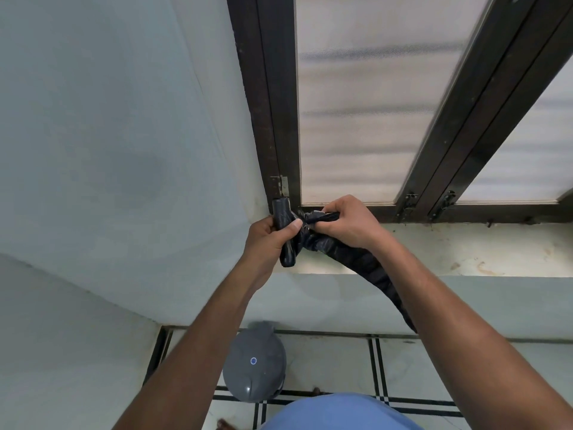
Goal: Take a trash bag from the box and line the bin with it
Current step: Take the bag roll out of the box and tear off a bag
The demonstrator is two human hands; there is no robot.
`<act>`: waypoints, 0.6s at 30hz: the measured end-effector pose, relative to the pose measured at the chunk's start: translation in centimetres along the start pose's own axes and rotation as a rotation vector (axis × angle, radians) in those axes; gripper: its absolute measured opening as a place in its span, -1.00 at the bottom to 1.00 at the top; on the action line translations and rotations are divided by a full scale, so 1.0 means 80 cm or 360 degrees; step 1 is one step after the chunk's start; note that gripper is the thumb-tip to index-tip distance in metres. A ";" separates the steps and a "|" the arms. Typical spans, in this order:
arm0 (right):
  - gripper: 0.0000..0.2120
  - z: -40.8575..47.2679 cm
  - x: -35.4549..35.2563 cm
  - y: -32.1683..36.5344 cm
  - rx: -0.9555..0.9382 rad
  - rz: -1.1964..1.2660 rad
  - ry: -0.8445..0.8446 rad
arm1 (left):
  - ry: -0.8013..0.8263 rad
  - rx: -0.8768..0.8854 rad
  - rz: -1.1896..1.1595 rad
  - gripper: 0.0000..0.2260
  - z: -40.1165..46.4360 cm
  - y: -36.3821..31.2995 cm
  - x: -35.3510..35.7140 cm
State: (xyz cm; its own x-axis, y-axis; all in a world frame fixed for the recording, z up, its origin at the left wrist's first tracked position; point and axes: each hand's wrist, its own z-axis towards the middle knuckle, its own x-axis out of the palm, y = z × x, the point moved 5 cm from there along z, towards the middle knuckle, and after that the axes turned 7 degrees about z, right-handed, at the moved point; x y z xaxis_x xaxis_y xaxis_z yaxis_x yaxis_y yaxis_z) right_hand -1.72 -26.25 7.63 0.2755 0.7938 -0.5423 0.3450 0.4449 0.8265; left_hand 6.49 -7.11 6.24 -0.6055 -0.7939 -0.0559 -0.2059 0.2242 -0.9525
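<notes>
My left hand (268,238) grips a black roll of trash bags (284,231), held upright in front of the window corner. My right hand (347,223) is closed on the unrolled black trash bag (369,268), which is bunched at the roll and trails down under my right forearm. The two hands are almost touching. On the floor below stands a grey bin (254,364) with a domed lid on it, between my forearms. No box is in view.
A pale wall fills the left. A dark-framed window (372,103) with frosted panes rises ahead, above a stained sill (465,249). The floor (335,364) has white tiles with black lines. My blue shirt shows at the bottom edge.
</notes>
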 end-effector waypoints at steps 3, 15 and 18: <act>-0.80 0.001 -0.001 0.000 -0.0036 -0.0118 -0.0111 | 0.0003 0.0022 -0.0042 -0.78 0.000 -0.003 0.002; -0.87 0.006 0.012 0.005 -0.0020 -0.0439 -0.0425 | 0.0153 -0.0059 -0.0354 -0.69 -0.011 -0.007 0.002; -0.87 0.016 -0.004 -0.020 0.0133 -0.0382 -0.0631 | 0.0289 -0.0029 -0.0487 -0.71 -0.024 -0.021 0.002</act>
State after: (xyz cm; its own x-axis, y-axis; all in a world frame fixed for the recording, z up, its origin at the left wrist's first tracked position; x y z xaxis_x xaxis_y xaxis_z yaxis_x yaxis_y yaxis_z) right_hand -1.19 -27.75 6.27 0.4949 0.4455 -0.7461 0.5075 0.5487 0.6643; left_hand 5.28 -6.52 8.40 -0.6401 -0.7127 0.2868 -0.4117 0.0030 -0.9113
